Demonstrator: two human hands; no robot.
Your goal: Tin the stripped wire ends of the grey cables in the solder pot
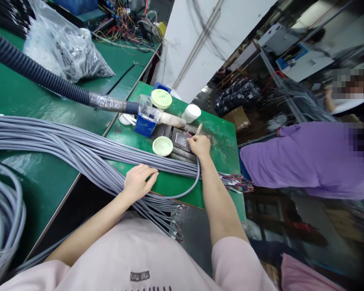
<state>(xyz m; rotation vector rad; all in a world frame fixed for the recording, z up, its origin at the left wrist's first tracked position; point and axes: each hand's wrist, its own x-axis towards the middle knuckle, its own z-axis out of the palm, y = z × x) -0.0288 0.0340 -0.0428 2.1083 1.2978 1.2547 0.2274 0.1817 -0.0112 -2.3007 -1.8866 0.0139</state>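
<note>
My right hand (pixel 200 146) is closed on a grey cable (pixel 190 190) close to its end, where thin coloured wires fan out. Those wire tips are over or beside a small silvery square (pixel 181 139) in a dark metal block; contact cannot be made out. The cable loops down and back toward my left hand (pixel 140 180). That hand lies on a thick bundle of grey cables (pixel 103 147), its fingers loosely bent and the thumb apart. Just behind the bundle stands an uncovered pale green round tub (pixel 162 146).
A ribbed black hose (pixel 48 76) ends above the metal block, beside a blue box (pixel 145 124). A yellow-lidded tub (pixel 161 98) and a white jar (pixel 191 113) stand behind. Bare wire ends (pixel 238 182) lie at the right edge. A person in purple (pixel 303 159) is nearby.
</note>
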